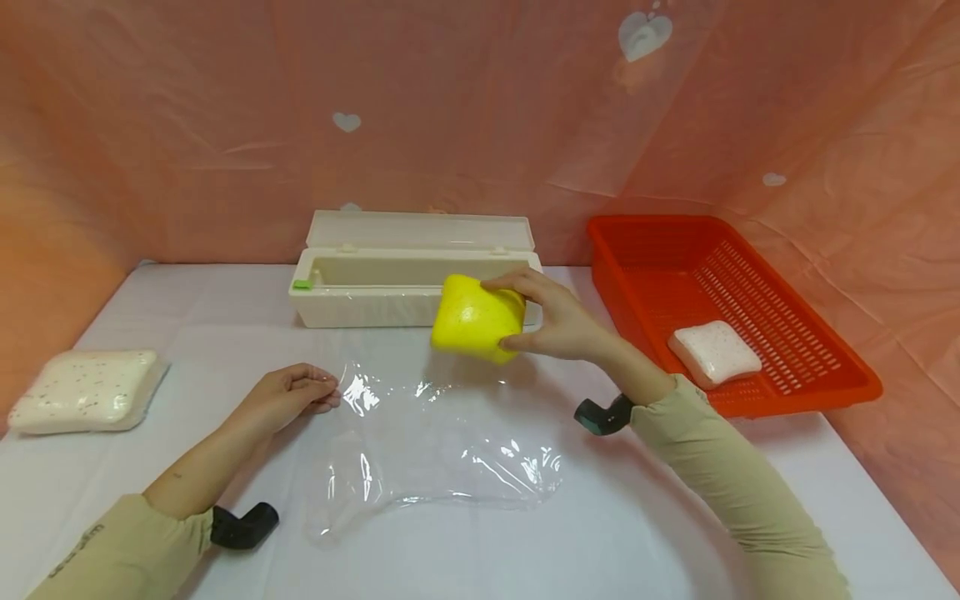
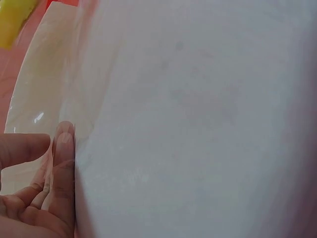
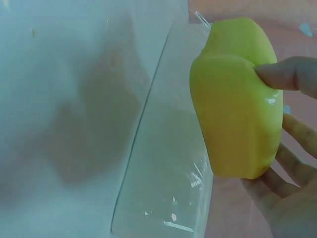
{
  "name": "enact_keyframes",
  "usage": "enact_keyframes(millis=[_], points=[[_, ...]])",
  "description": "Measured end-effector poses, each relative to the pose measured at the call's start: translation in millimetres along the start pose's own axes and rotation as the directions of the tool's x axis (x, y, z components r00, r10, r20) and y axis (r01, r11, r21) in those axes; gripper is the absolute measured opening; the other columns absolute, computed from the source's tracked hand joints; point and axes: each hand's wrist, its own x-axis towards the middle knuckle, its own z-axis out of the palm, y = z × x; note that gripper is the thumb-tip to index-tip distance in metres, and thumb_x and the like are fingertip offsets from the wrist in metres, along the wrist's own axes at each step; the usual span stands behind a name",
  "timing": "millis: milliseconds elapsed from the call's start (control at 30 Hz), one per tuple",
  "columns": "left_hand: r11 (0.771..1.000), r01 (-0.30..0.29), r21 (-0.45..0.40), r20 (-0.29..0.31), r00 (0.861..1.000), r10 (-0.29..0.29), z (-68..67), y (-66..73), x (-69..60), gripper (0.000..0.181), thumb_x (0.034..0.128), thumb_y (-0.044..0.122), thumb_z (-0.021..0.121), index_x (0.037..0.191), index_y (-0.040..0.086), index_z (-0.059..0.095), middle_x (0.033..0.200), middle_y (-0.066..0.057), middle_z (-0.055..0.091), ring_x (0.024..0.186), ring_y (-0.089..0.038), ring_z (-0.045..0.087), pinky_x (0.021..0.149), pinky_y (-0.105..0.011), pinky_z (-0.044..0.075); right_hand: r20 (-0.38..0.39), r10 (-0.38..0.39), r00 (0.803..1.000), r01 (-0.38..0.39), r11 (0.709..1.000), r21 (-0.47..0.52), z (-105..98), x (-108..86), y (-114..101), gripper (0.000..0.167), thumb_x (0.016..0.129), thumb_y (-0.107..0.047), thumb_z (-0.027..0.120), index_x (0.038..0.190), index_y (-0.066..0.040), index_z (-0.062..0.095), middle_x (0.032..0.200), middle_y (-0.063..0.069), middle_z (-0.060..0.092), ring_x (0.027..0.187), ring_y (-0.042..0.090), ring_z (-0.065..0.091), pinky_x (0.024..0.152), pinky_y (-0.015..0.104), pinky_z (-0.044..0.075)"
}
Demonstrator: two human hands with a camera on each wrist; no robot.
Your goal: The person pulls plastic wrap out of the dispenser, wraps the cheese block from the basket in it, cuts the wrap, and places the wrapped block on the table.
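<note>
My right hand (image 1: pixel 558 321) holds a glossy yellow pillow-shaped block (image 1: pixel 480 321) in the air above a sheet of clear plastic film (image 1: pixel 442 450). In the right wrist view the thumb presses one face of the yellow block (image 3: pixel 235 109) and the fingers lie behind it. My left hand (image 1: pixel 288 396) is at the film's left edge. In the left wrist view, fingertips (image 2: pixel 64 141) show through the film, with the thumb close in front, pinching the edge. The film lies wrinkled on the white table, running toward a white lidded box (image 1: pixel 367 308).
The long box stands at the back with its lid raised and a green piece (image 1: pixel 302 284) at its left end. At right, a red basket (image 1: pixel 847 387) holds a speckled white block (image 1: pixel 716 354). Another speckled block (image 1: pixel 86 390), larger and shiny, lies far left.
</note>
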Motion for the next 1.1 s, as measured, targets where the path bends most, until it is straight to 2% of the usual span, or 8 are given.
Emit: enact_keyframes(millis=[167,300,667,933,1100], points=[[1.000,0.002,-0.008,0.000,1.000,-0.002,-0.6,0.1,-0.6,0.035,0.0970,0.013,0.054,0.119,-0.014,0.050,0.086,0.006,0.071,0.077,0.003,0.065,0.074,-0.015,0.053,0.066,-0.003,0.998,0.002,1.000,0.022,13,4.0,-2,0.063,0.072,-0.007,0.078,0.132,-0.012,0.057,0.130,0.003,0.055,0.122,0.019,0.047,0.104,0.042,0.041],[1.000,-0.004,-0.020,-0.002,1.000,0.003,-0.6,-0.5,-1.1,0.035,0.0967,0.013,0.054,0.118,-0.015,0.050,0.086,0.006,0.071,0.077,0.003,0.065,0.074,-0.015,0.053,0.110,-0.013,0.994,0.011,1.000,0.023,23,6.3,-5,0.063,0.072,-0.009,0.077,0.132,-0.013,0.057,0.130,0.001,0.055,0.117,0.018,0.049,0.101,0.040,0.043],[1.000,0.004,-0.011,-0.008,1.000,-0.005,0.5,0.5,-0.6,0.034,0.0969,0.012,0.053,0.118,-0.014,0.050,0.086,0.005,0.071,0.077,0.003,0.064,0.073,-0.015,0.053,0.202,-0.135,0.970,0.129,0.991,0.045,47,13.3,-7,0.059,0.072,-0.008,0.076,0.129,-0.010,0.060,0.128,0.004,0.058,0.119,0.018,0.050,0.100,0.035,0.041],[0.999,-0.011,0.049,-0.007,1.000,0.012,0.5,0.4,-1.4,0.033,0.0973,0.012,0.053,0.117,-0.014,0.051,0.089,0.001,0.071,0.076,0.002,0.064,0.071,-0.015,0.053,0.307,-0.084,0.948,0.060,0.994,0.087,58,13.6,-10,0.059,0.073,-0.008,0.075,0.130,-0.010,0.058,0.130,0.003,0.056,0.120,0.017,0.049,0.105,0.036,0.039],[0.998,-0.012,0.055,-0.011,1.000,0.013,0.2,0.1,-1.8,0.033,0.0970,0.012,0.054,0.117,-0.013,0.052,0.087,0.004,0.071,0.075,0.004,0.063,0.071,-0.013,0.051,0.352,-0.080,0.932,0.056,0.995,0.077,63,12.2,-10,0.060,0.073,-0.008,0.074,0.130,-0.010,0.058,0.129,0.004,0.057,0.120,0.018,0.050,0.109,0.038,0.036]])
